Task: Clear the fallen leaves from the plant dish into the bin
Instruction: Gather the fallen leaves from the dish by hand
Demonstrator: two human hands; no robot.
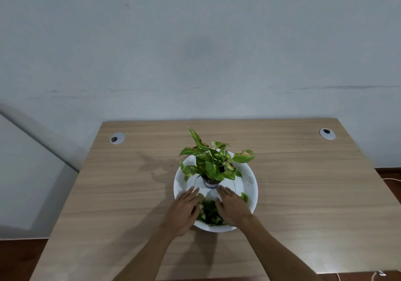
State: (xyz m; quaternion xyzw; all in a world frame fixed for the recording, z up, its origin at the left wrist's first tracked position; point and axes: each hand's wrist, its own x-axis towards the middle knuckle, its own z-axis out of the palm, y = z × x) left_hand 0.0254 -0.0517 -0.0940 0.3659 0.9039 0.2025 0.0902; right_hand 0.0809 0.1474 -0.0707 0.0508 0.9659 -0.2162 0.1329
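Note:
A white round dish (pixel 249 178) sits mid-table with a small potted plant (pixel 213 163) standing in it. A heap of fallen green leaves (pixel 209 213) lies in the near part of the dish. My left hand (pixel 184 209) rests flat on the left side of the heap, fingers apart. On the heap's right side lies my right hand (pixel 233 209), fingers spread too. Both palms face down and partly cover the leaves. A single loose leaf (pixel 244 196) lies just right of my right hand. No bin is in view.
The dish stands on a wooden table (pixel 121 194) against a pale wall. Two round cable grommets (pixel 117 138) (pixel 327 133) sit near the far corners. A white cable (pixel 390 180) runs along the floor at the right.

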